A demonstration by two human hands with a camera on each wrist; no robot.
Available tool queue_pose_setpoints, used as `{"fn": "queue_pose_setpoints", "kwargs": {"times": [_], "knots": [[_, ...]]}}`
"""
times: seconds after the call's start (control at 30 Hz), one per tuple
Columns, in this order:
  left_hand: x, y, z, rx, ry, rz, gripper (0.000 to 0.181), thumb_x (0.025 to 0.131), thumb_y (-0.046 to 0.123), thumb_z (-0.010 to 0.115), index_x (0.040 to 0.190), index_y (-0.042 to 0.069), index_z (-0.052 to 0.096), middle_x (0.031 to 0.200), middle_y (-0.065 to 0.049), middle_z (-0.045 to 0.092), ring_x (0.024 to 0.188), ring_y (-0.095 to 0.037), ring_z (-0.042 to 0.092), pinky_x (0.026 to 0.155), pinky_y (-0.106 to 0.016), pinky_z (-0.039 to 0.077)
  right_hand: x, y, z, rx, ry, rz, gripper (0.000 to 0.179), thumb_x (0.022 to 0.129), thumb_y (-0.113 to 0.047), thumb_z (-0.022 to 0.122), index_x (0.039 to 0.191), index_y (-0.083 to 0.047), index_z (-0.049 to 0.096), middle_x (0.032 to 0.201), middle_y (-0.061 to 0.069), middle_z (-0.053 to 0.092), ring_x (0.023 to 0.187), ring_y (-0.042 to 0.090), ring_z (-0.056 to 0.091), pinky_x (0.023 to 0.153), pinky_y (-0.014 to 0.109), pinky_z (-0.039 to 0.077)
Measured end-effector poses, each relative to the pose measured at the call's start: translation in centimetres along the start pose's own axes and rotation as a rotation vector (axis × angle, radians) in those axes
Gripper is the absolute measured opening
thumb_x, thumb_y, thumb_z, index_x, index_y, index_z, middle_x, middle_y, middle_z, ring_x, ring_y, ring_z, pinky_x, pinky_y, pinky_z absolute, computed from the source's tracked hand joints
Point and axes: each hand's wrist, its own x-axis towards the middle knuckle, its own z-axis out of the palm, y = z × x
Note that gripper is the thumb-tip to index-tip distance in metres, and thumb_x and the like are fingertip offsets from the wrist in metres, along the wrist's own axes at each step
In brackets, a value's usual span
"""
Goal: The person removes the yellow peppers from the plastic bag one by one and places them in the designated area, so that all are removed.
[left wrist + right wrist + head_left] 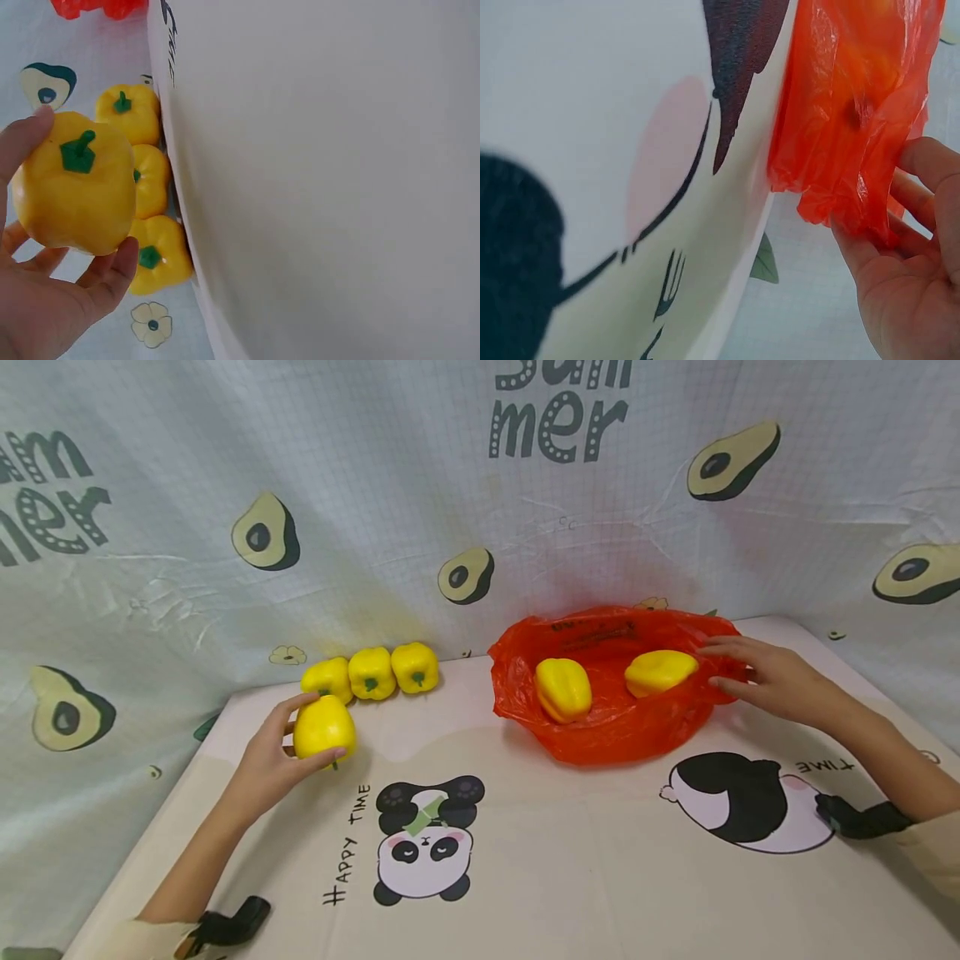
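My left hand (272, 768) grips a yellow bell pepper (324, 731) around its sides, above the left of the table. The left wrist view shows this pepper (79, 191) with its green stem, between thumb and fingers. Behind it stand three more yellow peppers (372, 673) in a row. A red plastic bag (622, 739) lies spread at the back right, its mouth facing me. Two yellow peppers (564, 690) are inside. With thumb and fingers on either side, my right hand (787, 681) holds the bag's right end, which appears bunched in the right wrist view.
A white cloth with printed avocados (266, 532) hangs behind the table's back edge. The pale tablecloth (570, 860) bears printed pandas and lettering. Black straps with small devices (236, 922) sit at both wrists.
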Motion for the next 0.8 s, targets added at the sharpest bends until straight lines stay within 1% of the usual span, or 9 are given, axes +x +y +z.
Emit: {"fn": "queue_pose_setpoints", "kwargs": {"times": [0.13, 0.33, 0.5, 0.57, 0.67, 0.8], "knots": [[0.1, -0.5, -0.3, 0.031, 0.019, 0.032, 0.083, 0.086, 0.021, 0.084, 0.151, 0.001, 0.037, 0.151, -0.027, 0.034, 0.127, -0.047, 0.041, 0.096, -0.059, 0.045, 0.1, 0.0, 0.0, 0.017, -0.008, 0.023, 0.048, 0.092, -0.011, 0.074, 0.137, -0.002, 0.059, 0.140, 0.026, 0.054, 0.124, 0.050, 0.049, 0.085, 0.062, 0.056], [0.3, -0.8, -1.1, 0.040, 0.012, 0.038, 0.082, 0.087, 0.021, 0.083, 0.151, -0.001, 0.038, 0.148, -0.030, 0.032, 0.128, -0.050, 0.038, 0.097, -0.067, 0.044, 0.1, 0.1, 0.0, 0.008, -0.025, 0.039, 0.049, 0.093, -0.012, 0.073, 0.139, -0.002, 0.058, 0.141, 0.027, 0.052, 0.125, 0.051, 0.047, 0.084, 0.062, 0.056], [0.5, -1.5, -1.8, 0.085, 0.017, 0.039, 0.082, 0.086, 0.022, 0.084, 0.152, 0.000, 0.040, 0.145, -0.032, 0.032, 0.124, -0.051, 0.040, 0.096, -0.068, 0.043, 0.0, 0.2, -0.4, -0.002, -0.042, 0.056, 0.050, 0.093, -0.011, 0.074, 0.139, -0.003, 0.057, 0.143, 0.027, 0.051, 0.127, 0.052, 0.045, 0.085, 0.062, 0.056], [0.5, -1.9, -2.1, 0.097, 0.017, 0.024, 0.082, 0.086, 0.023, 0.083, 0.152, 0.000, 0.040, 0.145, -0.033, 0.031, 0.124, -0.052, 0.040, 0.095, -0.068, 0.043, -0.1, 0.2, -0.5, 0.000, -0.044, 0.063, 0.051, 0.092, -0.010, 0.074, 0.140, -0.002, 0.057, 0.143, 0.028, 0.050, 0.128, 0.052, 0.045, 0.085, 0.062, 0.056], [0.3, -2.5, -2.6, 0.090, 0.003, -0.005, 0.081, 0.088, 0.024, 0.082, 0.153, 0.001, 0.038, 0.146, -0.032, 0.030, 0.124, -0.054, 0.040, 0.094, -0.069, 0.044, -0.1, 0.2, -0.7, 0.008, -0.046, 0.076, 0.052, 0.093, -0.010, 0.073, 0.141, -0.002, 0.056, 0.144, 0.029, 0.049, 0.128, 0.052, 0.044, 0.085, 0.062, 0.056], [0.3, -3.0, -3.1, 0.059, -0.043, -0.049, 0.082, 0.090, 0.027, 0.079, 0.155, 0.005, 0.035, 0.151, -0.030, 0.029, 0.126, -0.056, 0.039, 0.094, -0.069, 0.044, 0.0, 0.2, -0.8, 0.017, -0.057, 0.087, 0.053, 0.093, -0.010, 0.073, 0.142, -0.003, 0.055, 0.146, 0.029, 0.048, 0.130, 0.053, 0.043, 0.086, 0.062, 0.056]]}}
